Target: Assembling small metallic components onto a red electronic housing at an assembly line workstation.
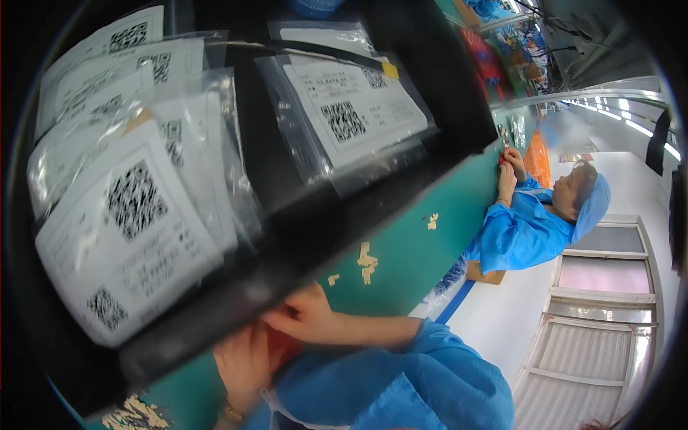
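At the lower edge of the black bin (287,236), my two hands are close together. My left hand (242,362) is bent round with its fingers together. My right hand (309,315) meets it from the right, its fingers curled in a pinch. A blurred reddish thing (283,349) shows between the hands; its kind cannot be made out. The bin's wall hides part of the fingertips. Small beige pieces (135,414) are heaped on the green table (401,251) below my left hand, and more beige pieces (367,264) lie beyond my right hand.
Clear bags with white printed labels (132,229) fill the bin's left side; another labelled bag (351,107) lies in its right part. At the table's far right, a co-worker in a blue gown (523,233) handles a small red thing (503,159). A cardboard box (485,273) stands beside them.
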`<state>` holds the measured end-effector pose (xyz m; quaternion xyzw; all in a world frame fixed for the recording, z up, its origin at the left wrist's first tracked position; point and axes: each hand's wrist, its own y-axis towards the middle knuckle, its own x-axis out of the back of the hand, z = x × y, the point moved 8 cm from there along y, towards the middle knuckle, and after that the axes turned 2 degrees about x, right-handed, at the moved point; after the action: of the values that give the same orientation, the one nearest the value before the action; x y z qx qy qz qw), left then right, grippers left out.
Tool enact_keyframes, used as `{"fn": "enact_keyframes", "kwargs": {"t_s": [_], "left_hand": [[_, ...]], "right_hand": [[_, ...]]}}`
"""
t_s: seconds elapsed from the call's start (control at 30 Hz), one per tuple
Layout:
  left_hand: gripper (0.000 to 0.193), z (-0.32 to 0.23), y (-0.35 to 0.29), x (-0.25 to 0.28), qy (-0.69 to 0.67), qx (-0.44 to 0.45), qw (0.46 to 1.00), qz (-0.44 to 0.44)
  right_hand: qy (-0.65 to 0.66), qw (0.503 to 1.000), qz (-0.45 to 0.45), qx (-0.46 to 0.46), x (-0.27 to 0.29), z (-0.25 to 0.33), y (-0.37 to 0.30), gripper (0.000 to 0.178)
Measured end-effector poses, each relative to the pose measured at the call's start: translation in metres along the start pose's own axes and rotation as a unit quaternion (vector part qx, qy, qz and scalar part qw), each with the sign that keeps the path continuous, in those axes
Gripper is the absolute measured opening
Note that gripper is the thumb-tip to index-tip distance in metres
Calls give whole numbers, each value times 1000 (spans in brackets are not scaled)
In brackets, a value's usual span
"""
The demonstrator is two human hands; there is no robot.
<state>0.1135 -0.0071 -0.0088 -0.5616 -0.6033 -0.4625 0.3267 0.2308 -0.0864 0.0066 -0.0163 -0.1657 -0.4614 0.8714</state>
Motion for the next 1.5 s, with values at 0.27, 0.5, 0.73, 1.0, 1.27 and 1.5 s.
{"fn": "enact_keyframes", "kwargs": {"t_s": [0.27,0.5,0.73,1.0,1.27,1.5], "left_hand": [[42,10,-9,-10,32,-34,997,-55],[15,14,-15,-17,49,-24,998,-40],[14,12,-8,-7,71,-69,993,-65],[35,18,-15,-25,8,-87,993,-80],[29,1,-8,3,69,-39,996,-42],[40,1,-4,14,-19,3,993,-114]], "right_hand": [[62,996,3,56,-3,5,-6,16],[73,996,29,39,-4,0,-6,18],[57,995,63,56,-2,7,-4,20],[70,994,76,36,-5,2,-14,22],[-18,997,39,67,-9,15,-19,23],[-18,999,-41,5,3,-15,-46,12]]}}
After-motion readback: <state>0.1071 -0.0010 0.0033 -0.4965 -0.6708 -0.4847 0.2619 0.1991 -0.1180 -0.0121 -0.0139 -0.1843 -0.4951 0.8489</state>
